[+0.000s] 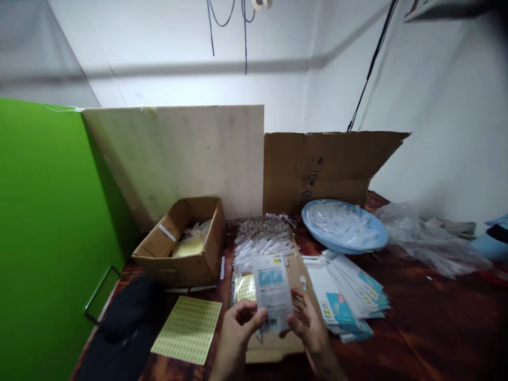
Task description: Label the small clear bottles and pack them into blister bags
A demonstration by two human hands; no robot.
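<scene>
Between both hands I hold up a printed plastic packet [273, 288], with two blue pictures and a barcode near its lower end. My left hand [240, 328] grips its lower left edge between thumb and fingers. On the lower right edge, my right hand [305, 323] pinches it with the thumb in front. Behind the packet lies a cardboard sheet [296, 259] bearing clear plastic pieces [262, 244] and a heap of small bits [262, 225]. Part of a yellow sticker sheet [245, 288] shows just left of the packet.
A cardboard box [190, 270] with loose pieces stands left, behind another yellow sticker sheet [190, 328]. Right of my hands are fanned white and teal packets [345, 296]. A blue basin [343, 248] of clear pieces and a crumpled plastic bag [428, 243] sit beyond. Black cloth [127, 323] lies left.
</scene>
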